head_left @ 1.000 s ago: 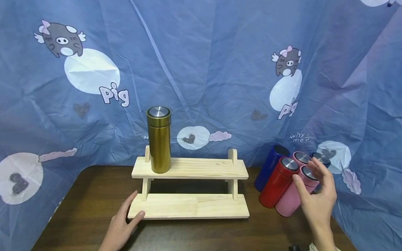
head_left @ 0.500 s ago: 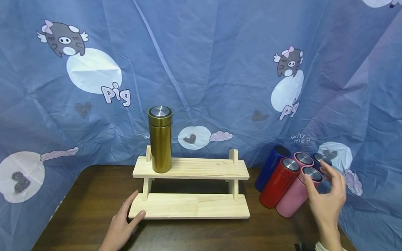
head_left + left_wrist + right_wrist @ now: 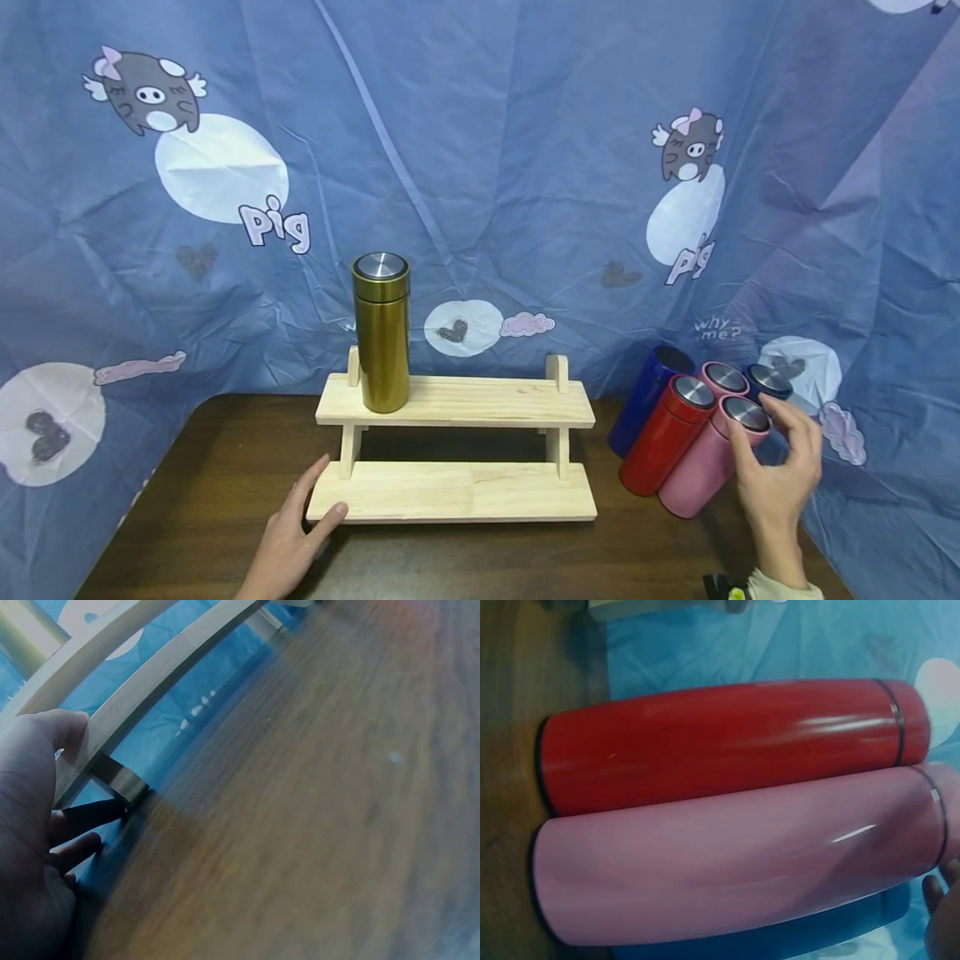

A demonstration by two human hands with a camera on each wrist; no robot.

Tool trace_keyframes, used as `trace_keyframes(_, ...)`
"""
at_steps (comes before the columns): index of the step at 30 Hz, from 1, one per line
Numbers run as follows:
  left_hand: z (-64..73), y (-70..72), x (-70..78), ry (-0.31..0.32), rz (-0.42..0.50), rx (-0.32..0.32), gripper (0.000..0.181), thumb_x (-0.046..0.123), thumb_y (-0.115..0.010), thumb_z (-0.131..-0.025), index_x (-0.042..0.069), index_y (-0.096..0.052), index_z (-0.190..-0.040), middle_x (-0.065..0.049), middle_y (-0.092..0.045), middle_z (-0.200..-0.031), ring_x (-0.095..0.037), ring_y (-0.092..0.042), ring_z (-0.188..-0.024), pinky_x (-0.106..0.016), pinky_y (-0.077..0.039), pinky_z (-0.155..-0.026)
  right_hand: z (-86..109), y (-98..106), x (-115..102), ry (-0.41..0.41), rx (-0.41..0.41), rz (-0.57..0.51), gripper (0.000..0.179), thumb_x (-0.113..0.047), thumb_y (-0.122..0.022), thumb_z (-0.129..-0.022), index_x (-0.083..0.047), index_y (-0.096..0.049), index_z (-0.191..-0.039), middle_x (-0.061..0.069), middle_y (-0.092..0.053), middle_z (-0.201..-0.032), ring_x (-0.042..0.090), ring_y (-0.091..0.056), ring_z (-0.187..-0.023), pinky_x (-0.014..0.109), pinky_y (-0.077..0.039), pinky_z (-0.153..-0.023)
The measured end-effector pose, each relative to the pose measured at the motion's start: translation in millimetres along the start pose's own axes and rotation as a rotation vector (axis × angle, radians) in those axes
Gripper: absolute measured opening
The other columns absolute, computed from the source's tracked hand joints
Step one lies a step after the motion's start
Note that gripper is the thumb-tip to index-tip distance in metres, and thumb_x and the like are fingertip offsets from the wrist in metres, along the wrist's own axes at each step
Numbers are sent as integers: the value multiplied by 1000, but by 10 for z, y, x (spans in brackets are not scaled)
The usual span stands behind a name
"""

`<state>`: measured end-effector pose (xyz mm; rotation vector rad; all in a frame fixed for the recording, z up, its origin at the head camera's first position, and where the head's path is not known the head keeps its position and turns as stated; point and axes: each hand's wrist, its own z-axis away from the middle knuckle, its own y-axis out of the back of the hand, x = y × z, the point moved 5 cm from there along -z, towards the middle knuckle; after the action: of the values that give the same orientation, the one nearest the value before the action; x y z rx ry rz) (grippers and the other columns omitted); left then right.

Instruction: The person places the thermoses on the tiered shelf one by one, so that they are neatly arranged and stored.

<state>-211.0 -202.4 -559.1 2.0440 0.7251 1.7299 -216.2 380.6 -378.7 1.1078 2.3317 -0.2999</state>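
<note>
My left hand [image 3: 288,533] grips the left end of a two-tier wooden shelf [image 3: 450,492], thumb on top of the lower board and fingers below it, as the left wrist view shows. On the upper board [image 3: 480,400] a gold thermos [image 3: 384,350] stands upright at the left. Over at the right, my right hand [image 3: 783,483] holds the front pink thermos [image 3: 701,471] near its lid, thumb on one side and fingers on the other. In the right wrist view this pink thermos [image 3: 727,855] lies against a red thermos [image 3: 727,742], with only fingertips [image 3: 934,892] showing.
Behind the red and front pink thermoses stand a blue one [image 3: 648,400], a second pink one [image 3: 725,377] and a dark blue one [image 3: 768,381], bunched close together. The dark wooden table [image 3: 480,562] ends against a blue printed cloth [image 3: 480,167].
My right hand has moved right from over the pink lids, and its fingers have drawn in around the front pink thermos. The left hand stays on the shelf.
</note>
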Motion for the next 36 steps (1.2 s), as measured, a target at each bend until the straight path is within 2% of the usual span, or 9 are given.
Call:
trace_keyframes(4, -6, -5, 1, 9, -2, -5, 77, 40, -72, -109, 11, -37, -171, -29, -43, -170, -62, -46, -149, -85, -40, -111, 38, -2, 95, 9, 13, -25, 46, 6, -83, -80, 14, -74, -125, -19, -64, -129, 2, -58, -125, 18, -43, -102)
trace_keyframes(15, -16, -22, -21, 49, -4, -36, 80, 44, -71, -109, 12, -34, -172, -29, -40, -172, -62, -43, -151, -85, -37, -114, 121, -5, 263, -33, 26, 0, 47, 0, -85, -82, 12, -74, -126, -18, -61, -133, 3, -55, -128, 15, -43, -98)
trace_keyframes(19, -12, -13, -11, 61, -1, -42, 80, 45, -71, -109, 11, -34, -172, -29, -40, -172, -61, -41, -153, -84, -36, -115, 187, 5, 580, -57, 25, 13, 50, -4, -87, -82, 9, -75, -129, -17, -61, -135, 5, -55, -130, 13, -46, -96)
trace_keyframes(22, -12, -14, -10, 56, -4, -39, 80, 44, -72, -109, 11, -34, -172, -30, -40, -172, -62, -42, -152, -84, -37, -115, 227, 6, 708, -67, 21, 8, 53, -5, -87, -82, 8, -74, -132, -17, -62, -136, 6, -56, -130, 13, -47, -96)
trace_keyframes(28, -18, -21, -22, 58, -3, -42, 80, 44, -72, -109, 11, -34, -172, -29, -40, -172, -61, -42, -152, -84, -37, -115, 255, -37, 443, -64, 17, -63, 54, 0, -83, -84, 14, -68, -134, -17, -64, -130, 3, -59, -122, 14, -48, -95)
trace_keyframes(33, -20, -15, -20, 50, -4, -35, 80, 44, -72, -109, 10, -35, -171, -29, -41, -172, -61, -42, -152, -84, -37, -115, 281, -70, 441, -80, 22, -126, 55, 7, -79, -85, 17, -64, -137, -13, -68, -127, 3, -62, -110, 16, -47, -92)
trace_keyframes(36, -20, -11, -18, 55, -7, -37, 80, 44, -72, -109, 11, -35, -171, -29, -40, -172, -61, -42, -152, -83, -37, -115, 288, -79, 471, -83, 26, -148, 56, 10, -78, -84, 18, -63, -137, -11, -69, -127, 3, -63, -108, 17, -47, -91)
